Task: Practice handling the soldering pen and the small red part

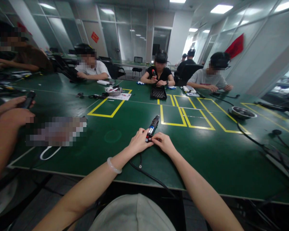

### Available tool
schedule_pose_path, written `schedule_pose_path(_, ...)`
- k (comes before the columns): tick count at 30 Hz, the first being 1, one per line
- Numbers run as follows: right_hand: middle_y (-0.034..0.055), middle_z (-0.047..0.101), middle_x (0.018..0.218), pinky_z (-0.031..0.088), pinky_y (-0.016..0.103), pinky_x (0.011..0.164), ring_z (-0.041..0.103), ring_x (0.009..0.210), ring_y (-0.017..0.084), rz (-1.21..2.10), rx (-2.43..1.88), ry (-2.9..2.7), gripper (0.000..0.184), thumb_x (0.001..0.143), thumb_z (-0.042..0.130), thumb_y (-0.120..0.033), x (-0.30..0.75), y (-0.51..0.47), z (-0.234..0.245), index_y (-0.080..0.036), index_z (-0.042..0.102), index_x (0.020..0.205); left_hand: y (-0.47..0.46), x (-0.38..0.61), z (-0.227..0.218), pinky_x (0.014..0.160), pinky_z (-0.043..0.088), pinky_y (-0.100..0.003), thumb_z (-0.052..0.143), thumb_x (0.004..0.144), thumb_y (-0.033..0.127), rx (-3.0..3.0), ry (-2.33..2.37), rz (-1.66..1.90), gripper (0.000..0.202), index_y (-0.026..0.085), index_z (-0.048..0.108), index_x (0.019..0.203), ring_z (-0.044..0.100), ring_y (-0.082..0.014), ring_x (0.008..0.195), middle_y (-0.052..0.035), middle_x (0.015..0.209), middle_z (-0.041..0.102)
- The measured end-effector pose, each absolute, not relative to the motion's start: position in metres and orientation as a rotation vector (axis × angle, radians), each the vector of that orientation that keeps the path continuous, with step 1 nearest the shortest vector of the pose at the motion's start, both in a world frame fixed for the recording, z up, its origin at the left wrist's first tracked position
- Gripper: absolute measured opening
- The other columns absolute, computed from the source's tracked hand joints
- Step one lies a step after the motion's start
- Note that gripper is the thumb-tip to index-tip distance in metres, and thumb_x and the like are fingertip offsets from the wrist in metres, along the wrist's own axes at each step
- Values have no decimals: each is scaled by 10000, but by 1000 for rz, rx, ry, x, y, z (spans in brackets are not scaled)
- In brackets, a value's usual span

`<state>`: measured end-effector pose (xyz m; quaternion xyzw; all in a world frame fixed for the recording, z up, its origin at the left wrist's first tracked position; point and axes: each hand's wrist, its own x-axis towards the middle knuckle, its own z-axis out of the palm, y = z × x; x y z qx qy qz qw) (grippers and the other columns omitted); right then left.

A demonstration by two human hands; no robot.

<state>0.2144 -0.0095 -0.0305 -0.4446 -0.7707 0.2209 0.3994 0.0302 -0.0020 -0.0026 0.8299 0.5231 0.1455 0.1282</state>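
Observation:
In the head view, a slim black wand-shaped device lies at a slant over the green table, its narrow tip pointing away from me. Its near part shows blue, silver and red inner parts. My left hand is wrapped round the near part from the left, with the thumb at its lower end. Fingers of my right hand are pinched together at that same lower end, by the red parts. What sits between those fingertips is too small to make out. A black cord with a small ring on it runs below my hands.
Yellow tape outlines mark the green table. A metal bowl and black cables stand at right. Another bowl holds parts at back left. One co-worker's hands hold a black device at left; other people sit across the table.

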Motion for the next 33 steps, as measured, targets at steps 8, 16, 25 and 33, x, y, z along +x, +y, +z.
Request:
schedule_pose_path(8,19,701,754,426,239,615,588,629,145,577,-1169,-1885,192,878,560,-298,217,-13,-26,-177,708,859,-1,32,1,767,479,-355,472,849,587,2460,1615,372,570,314,396,1343,532,-273,1056,-100,1184,470)
schedule_pose_path(16,37,687,812,422,250,648,581,688,151,552,-1178,-1886,187,887,536,-279,215,-12,-26,-171,686,861,0,34,2,779,465,-350,468,867,539,2502,1632,329,561,307,368,1368,530,-266,1048,-98,1176,478)
schedule_pose_path(25,42,685,841,442,258,665,602,737,164,563,-1177,-1866,201,888,527,-306,223,-7,-34,-179,683,879,7,2,8,817,461,-362,545,829,523,2604,1686,276,590,272,411,1346,523,-273,1066,-103,1215,487)
schedule_pose_path(33,31,677,804,441,246,658,598,706,150,571,-1196,-1915,196,886,523,-293,220,-9,-34,-181,683,869,39,-84,9,851,452,-395,483,843,542,2492,2015,146,602,245,416,1363,507,-302,1090,-129,1272,468)
